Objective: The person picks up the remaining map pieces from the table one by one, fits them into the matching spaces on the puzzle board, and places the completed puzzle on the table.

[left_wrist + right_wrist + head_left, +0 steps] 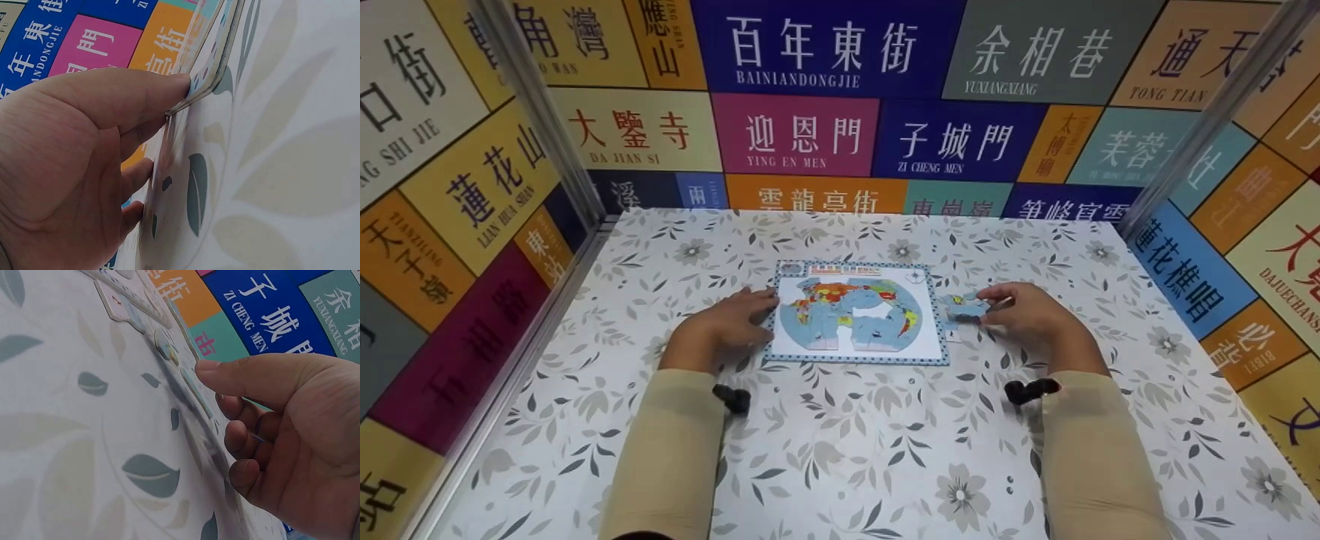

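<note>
A world-map jigsaw puzzle in a blue-bordered board [934,349] lies on the table, with white gaps in its map. At the board's left edge, my left hand [733,319] holds the rim. The left wrist view shows the thumb [152,93] against the board's corner [216,73], with a finger just below it. To the right of the board, my right hand [1027,315] has its thumb and index finger at a loose blue puzzle piece [964,306]. In the right wrist view the thumb [242,377] hides the index fingertip, so the contact is unclear; the other fingers curl inward.
A small white puzzle piece [953,334] lies close to the board's right edge. The floral-patterned tablecloth [840,442] covers the table. Panels with Chinese lettering [795,135] stand behind and on both sides. Dark devices [731,397] sit by each sleeve's cuff.
</note>
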Demonstrator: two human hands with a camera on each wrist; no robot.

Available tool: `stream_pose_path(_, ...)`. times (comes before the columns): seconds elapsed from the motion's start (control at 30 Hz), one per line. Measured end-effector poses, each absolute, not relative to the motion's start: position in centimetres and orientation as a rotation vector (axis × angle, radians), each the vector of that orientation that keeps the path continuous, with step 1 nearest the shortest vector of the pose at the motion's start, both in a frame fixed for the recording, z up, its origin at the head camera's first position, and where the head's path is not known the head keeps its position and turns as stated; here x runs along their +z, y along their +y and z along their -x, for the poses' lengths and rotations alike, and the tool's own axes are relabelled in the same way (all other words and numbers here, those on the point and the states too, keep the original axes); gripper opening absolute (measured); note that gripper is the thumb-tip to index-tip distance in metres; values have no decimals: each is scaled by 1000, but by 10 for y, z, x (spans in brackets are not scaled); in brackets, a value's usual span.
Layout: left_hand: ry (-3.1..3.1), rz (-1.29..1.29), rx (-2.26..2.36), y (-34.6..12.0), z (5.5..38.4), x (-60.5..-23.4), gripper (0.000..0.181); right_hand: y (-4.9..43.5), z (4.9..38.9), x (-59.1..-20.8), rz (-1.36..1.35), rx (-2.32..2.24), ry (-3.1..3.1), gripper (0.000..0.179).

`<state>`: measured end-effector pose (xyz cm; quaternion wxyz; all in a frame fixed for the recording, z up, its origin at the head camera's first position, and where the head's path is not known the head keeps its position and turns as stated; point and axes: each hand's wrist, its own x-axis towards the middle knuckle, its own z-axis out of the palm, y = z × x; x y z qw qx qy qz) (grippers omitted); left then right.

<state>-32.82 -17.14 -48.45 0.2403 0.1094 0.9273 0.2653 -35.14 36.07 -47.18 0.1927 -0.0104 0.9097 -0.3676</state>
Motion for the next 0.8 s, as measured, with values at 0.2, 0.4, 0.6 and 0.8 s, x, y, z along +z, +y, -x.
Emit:
stream_pose_path(0.2,2540,-290,723,-171,329,-486,76,341,355,-471,154,-968,2633,55)
stream_pose_path(0.4,2523,-282,733,-172,332,-487,77,324,356,-468,171,-984,2645,56)
stream_pose_path(0.6,2516,-287,742,-173,333,-488,77,312,356,-464,134,-1002,2648,56)
stream_pose_path(0.8,2527,-291,730,-172,332,-487,77,296,359,-462,170,-1032,2635,53)
